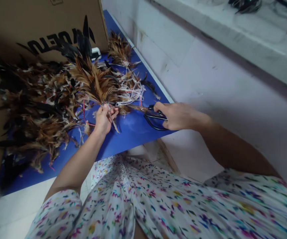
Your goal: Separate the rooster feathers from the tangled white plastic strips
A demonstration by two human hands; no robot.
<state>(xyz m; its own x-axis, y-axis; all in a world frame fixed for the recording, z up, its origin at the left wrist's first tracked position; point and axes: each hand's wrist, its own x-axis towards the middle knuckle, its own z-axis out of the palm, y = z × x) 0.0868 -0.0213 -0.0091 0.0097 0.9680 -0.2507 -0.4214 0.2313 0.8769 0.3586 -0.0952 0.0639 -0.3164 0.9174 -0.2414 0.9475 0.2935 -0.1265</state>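
My left hand (104,120) is closed round the bound base of a fan-like bunch of brown feathers (96,79), some black ones at its top. Thin stems stick out below my fingers. To the right, my right hand (174,116) grips black-handled scissors (155,117) near the table's right corner. The scissors' blades are hard to make out, but they point left, apart from the bunch's base. Loose brown and black feathers (41,106) cover the left side of the blue table (131,127).
A cardboard box (59,20) stands behind the feathers. Another feather bunch (120,49) and tangled white ties (133,89) lie at the back right. A white object (95,53) sits by the box. A pale wall (183,66) and ledge (233,36) border the right side.
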